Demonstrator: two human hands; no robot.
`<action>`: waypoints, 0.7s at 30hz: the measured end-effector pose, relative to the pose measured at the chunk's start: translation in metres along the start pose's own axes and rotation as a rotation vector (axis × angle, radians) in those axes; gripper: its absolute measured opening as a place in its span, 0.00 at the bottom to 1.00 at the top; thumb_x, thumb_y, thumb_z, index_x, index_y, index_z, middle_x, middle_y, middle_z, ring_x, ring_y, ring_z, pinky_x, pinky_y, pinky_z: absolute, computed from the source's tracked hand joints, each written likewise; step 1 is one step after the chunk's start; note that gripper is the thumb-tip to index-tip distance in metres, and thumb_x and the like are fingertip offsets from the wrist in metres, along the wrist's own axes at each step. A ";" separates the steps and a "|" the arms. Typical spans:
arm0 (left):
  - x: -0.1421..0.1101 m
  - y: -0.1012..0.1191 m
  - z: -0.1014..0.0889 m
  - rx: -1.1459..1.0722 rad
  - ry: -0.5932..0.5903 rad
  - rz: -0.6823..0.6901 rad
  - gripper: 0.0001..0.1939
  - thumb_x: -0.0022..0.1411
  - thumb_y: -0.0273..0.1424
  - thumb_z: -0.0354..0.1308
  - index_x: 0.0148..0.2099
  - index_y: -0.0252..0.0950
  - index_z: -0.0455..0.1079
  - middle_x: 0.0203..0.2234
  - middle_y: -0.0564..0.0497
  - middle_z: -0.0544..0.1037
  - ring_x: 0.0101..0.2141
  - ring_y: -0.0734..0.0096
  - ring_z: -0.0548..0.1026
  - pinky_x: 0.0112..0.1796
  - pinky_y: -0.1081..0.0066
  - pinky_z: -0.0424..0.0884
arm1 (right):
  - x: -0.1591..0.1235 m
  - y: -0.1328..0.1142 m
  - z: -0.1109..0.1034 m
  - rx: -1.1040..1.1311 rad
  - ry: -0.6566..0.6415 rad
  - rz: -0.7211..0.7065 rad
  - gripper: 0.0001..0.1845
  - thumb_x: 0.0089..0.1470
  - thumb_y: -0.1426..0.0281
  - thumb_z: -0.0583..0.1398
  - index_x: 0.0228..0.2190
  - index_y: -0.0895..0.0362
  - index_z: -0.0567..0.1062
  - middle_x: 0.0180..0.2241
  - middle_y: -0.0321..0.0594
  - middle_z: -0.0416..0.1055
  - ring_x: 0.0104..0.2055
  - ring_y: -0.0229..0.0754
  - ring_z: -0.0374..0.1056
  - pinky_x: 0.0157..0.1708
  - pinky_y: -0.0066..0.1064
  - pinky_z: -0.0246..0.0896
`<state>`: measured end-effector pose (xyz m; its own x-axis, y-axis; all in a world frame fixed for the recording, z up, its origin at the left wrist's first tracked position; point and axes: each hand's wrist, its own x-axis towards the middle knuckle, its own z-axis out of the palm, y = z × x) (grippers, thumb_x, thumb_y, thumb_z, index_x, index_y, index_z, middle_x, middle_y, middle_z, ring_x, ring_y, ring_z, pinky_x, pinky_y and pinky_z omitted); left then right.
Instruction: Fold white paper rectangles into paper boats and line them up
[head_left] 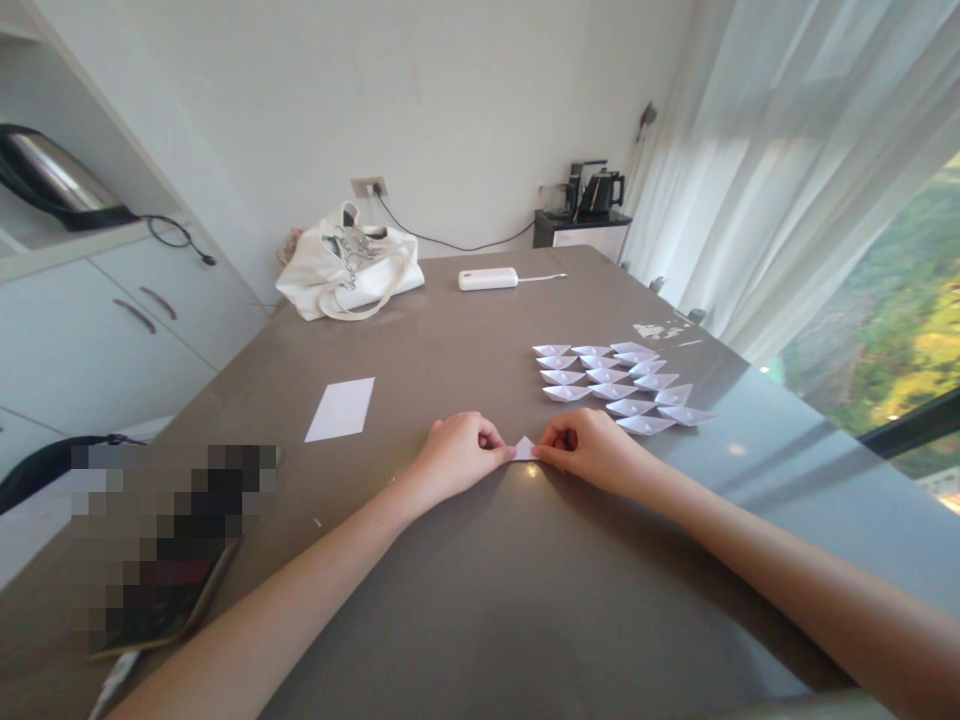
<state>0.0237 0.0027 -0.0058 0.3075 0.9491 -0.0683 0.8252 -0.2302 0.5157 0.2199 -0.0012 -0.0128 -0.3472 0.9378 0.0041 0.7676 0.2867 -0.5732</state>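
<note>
Between my two hands, just above the grey-brown table [420,620], is a small folded paper boat [524,449] in white, its peak pointing up. My left hand [466,452] pinches its left end between thumb and fingers. The right end is pinched the same way by my right hand [589,445]. Part of the boat's ends is hidden by my fingertips. Beyond my right hand stand several finished white paper boats [611,376] in close rows. To the left of my left hand lies a flat white sheet of paper [341,409].
A blurred-out tablet-like device [180,550] with a cable lies at the left edge. Farther back are a white bag [349,265] and a white power bank [487,279] with a short cable. Paper scraps [660,329] lie at the far right, near the curtain [720,170].
</note>
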 end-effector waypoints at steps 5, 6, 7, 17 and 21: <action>0.000 0.002 -0.001 -0.002 -0.012 -0.046 0.11 0.51 0.39 0.59 0.29 0.38 0.77 0.28 0.50 0.78 0.31 0.64 0.72 0.34 0.67 0.61 | 0.001 0.000 -0.001 -0.017 0.012 0.001 0.12 0.47 0.64 0.62 0.19 0.58 0.73 0.19 0.36 0.70 0.22 0.35 0.61 0.22 0.26 0.49; 0.000 0.003 0.000 -0.002 -0.012 -0.056 0.11 0.51 0.39 0.59 0.29 0.38 0.77 0.28 0.50 0.78 0.31 0.64 0.72 0.34 0.67 0.61 | 0.001 0.000 -0.001 -0.018 0.009 0.004 0.12 0.47 0.64 0.62 0.19 0.58 0.73 0.19 0.35 0.70 0.22 0.35 0.61 0.22 0.26 0.49; 0.000 0.003 0.000 -0.003 -0.011 -0.065 0.11 0.51 0.39 0.59 0.29 0.38 0.76 0.28 0.50 0.78 0.31 0.64 0.72 0.34 0.67 0.62 | 0.001 0.000 -0.001 -0.015 0.009 0.006 0.11 0.47 0.65 0.62 0.19 0.58 0.72 0.19 0.35 0.70 0.22 0.35 0.61 0.22 0.26 0.49; -0.002 0.006 0.000 0.026 0.041 -0.036 0.06 0.50 0.35 0.62 0.32 0.40 0.73 0.29 0.53 0.75 0.34 0.66 0.71 0.36 0.68 0.62 | 0.000 0.001 0.003 -0.032 0.036 -0.074 0.02 0.48 0.71 0.62 0.27 0.55 0.72 0.22 0.30 0.65 0.23 0.33 0.59 0.23 0.24 0.46; -0.004 0.009 0.001 0.098 0.047 0.065 0.05 0.53 0.32 0.60 0.33 0.45 0.76 0.29 0.52 0.72 0.36 0.65 0.71 0.39 0.65 0.62 | -0.001 0.001 0.006 -0.061 0.051 -0.173 0.08 0.50 0.74 0.60 0.32 0.51 0.77 0.26 0.33 0.66 0.27 0.34 0.61 0.27 0.25 0.49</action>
<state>0.0300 -0.0038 -0.0017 0.3410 0.9401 0.0036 0.8473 -0.3090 0.4320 0.2172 -0.0029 -0.0185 -0.4504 0.8817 0.1408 0.7304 0.4545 -0.5099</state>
